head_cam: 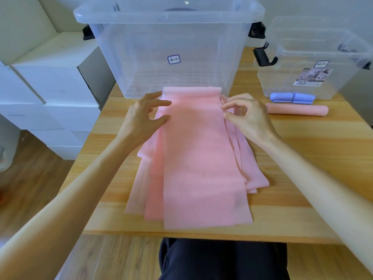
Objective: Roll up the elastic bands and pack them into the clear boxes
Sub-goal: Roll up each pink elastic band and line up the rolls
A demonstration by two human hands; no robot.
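A stack of flat pink elastic bands (199, 164) lies lengthwise in the middle of the wooden table (302, 158). My left hand (144, 116) is at the left edge of the top band near its far end, fingers spread, thumb and fingertips touching the band. At the right edge my right hand (245, 116) has its thumb and forefinger close on the edge; whether they grip it is unclear. A large clear box (169, 47) stands just behind the bands. A smaller clear box (310, 63) stands at the right. In front of it lie a rolled pink band (296, 110) and rolled blue bands (291, 98).
White cardboard boxes (50, 87) are stacked left of the table. Black latches (262, 55) stick out from both clear boxes. My dark-trousered lap (222, 259) is below the table's front edge.
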